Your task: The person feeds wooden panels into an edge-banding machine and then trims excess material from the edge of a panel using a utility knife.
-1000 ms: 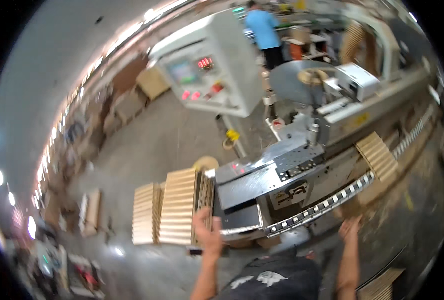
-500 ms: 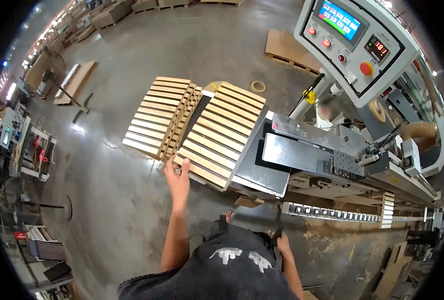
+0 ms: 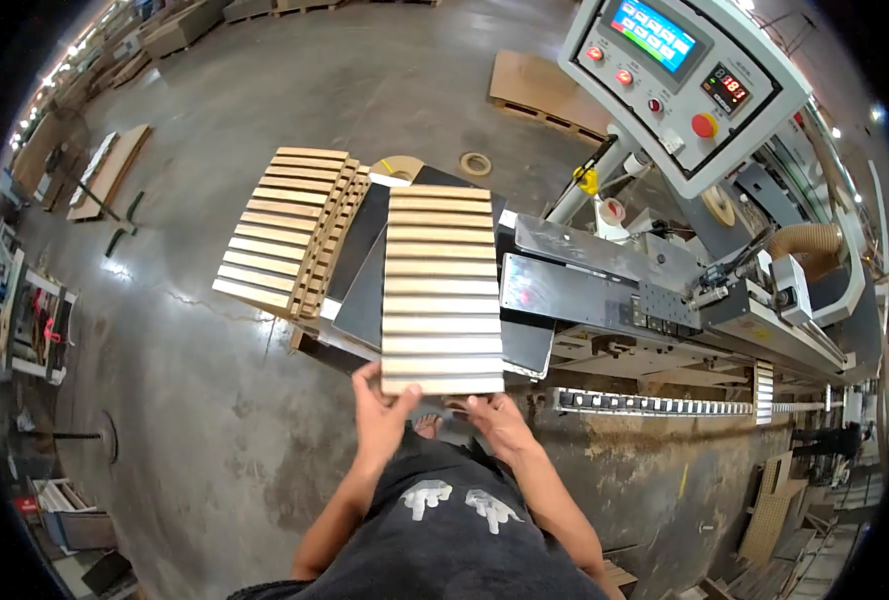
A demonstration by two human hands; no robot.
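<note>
A slatted wooden panel [image 3: 440, 286] of several pale strips lies lengthwise over a dark table top [image 3: 361, 300], its near end sticking out toward me. My left hand [image 3: 381, 410] grips the panel's near left corner. My right hand [image 3: 497, 419] holds the near edge from below at the right. A second stack of slatted panels [image 3: 286, 236] lies to the left, tilted, on the same table.
A metal woodworking machine [image 3: 604, 285] stands right of the table, with a white control box [image 3: 679, 75] on a post above it and a roller rail [image 3: 654, 405] below. Bare concrete floor [image 3: 164, 380] spreads left; wood pallets [image 3: 539, 85] lie farther off.
The view swung down from the machine. The panel has been turned and pulled lengthwise toward me. My right hand, earlier low at my side, now holds its near edge along with my left.
</note>
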